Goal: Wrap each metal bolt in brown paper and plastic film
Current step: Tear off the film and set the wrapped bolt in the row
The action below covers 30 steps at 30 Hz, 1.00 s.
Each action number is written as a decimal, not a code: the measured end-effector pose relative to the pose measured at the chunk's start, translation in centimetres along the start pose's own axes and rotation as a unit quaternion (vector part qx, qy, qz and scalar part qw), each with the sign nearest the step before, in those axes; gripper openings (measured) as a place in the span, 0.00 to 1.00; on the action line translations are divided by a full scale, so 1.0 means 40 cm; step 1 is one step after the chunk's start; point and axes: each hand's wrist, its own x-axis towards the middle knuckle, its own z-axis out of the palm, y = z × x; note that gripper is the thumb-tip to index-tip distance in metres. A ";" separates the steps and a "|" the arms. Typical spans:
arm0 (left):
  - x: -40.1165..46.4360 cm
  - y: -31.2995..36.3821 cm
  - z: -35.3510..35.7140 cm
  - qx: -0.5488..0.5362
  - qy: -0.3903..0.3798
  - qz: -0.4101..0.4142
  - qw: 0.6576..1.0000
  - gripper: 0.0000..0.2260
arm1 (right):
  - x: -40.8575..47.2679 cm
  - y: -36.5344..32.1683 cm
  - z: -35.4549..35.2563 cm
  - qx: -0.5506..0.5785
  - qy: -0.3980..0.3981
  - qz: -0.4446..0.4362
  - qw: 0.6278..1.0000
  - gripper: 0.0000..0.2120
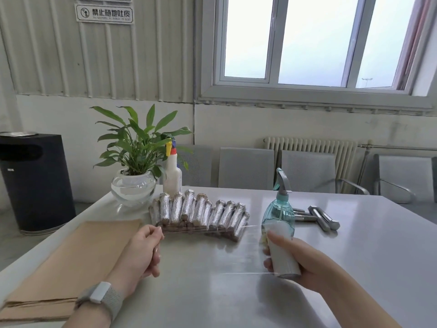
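My right hand (305, 261) grips a white roll of plastic film (282, 252) above the grey table (354, 268). A clear sheet of film (208, 249) stretches from the roll leftward to my left hand (145, 250), which pinches its free edge. Behind the film lies a pile of several wrapped bolts (201, 211), stacked in rows. Bare metal bolts (318, 217) lie at the right, behind the teal bottle. A stack of brown paper sheets (71, 259) lies at the left, partly under my left forearm.
A teal spray bottle (280, 209) stands just behind the roll. A white spray bottle (172, 172) and a potted plant in a glass bowl (133, 185) stand at the table's far left. Grey chairs (246, 168) line the far edge; a black bin (33, 183) stands left.
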 end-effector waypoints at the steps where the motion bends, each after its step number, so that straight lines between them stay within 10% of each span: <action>1: 0.000 -0.004 -0.002 0.029 0.019 0.011 0.999 0.11 | -0.004 -0.005 -0.006 0.010 0.000 0.013 1.000 0.31; 8: -0.033 0.009 -0.016 0.421 0.119 0.131 0.890 0.13 | -0.069 -0.016 -0.071 -0.166 0.061 0.076 0.981 0.33; 18: -0.120 -0.050 0.019 0.673 0.100 0.192 0.707 0.07 | -0.127 0.006 -0.082 -0.542 0.215 0.000 0.812 0.36; 21: -0.128 -0.068 0.017 0.652 0.128 0.292 0.688 0.14 | -0.129 0.019 -0.089 -0.594 0.227 0.001 0.772 0.30; 30: -0.115 -0.073 0.016 0.629 0.125 0.171 0.748 0.09 | -0.132 0.015 -0.072 -0.696 0.238 0.008 0.677 0.16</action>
